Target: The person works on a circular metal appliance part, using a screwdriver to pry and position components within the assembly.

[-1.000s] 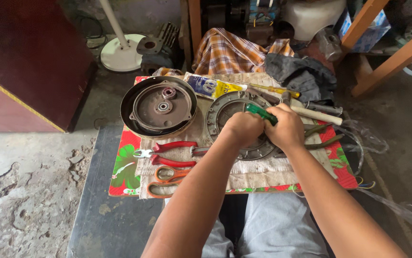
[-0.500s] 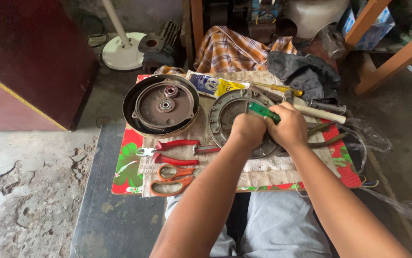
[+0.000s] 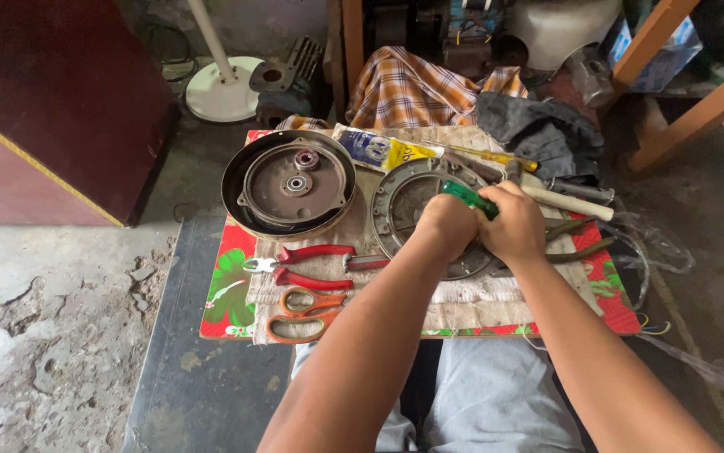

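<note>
The pliers [image 3: 299, 265] lie between the round housing [image 3: 288, 184] behind and the scissors [image 3: 301, 313] in front.

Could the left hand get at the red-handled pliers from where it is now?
Probably yes. The red-handled pliers lie uncovered on the cloth, just left of the left hand, with nothing between them. But that hand is busy on the round metal housing.

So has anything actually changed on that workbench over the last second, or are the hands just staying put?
Hardly anything. Both the left hand and the right hand stay closed together on the green-handled tool over the round metal housing. The dark round cover, the red pliers and the orange scissors lie where they were.
</note>
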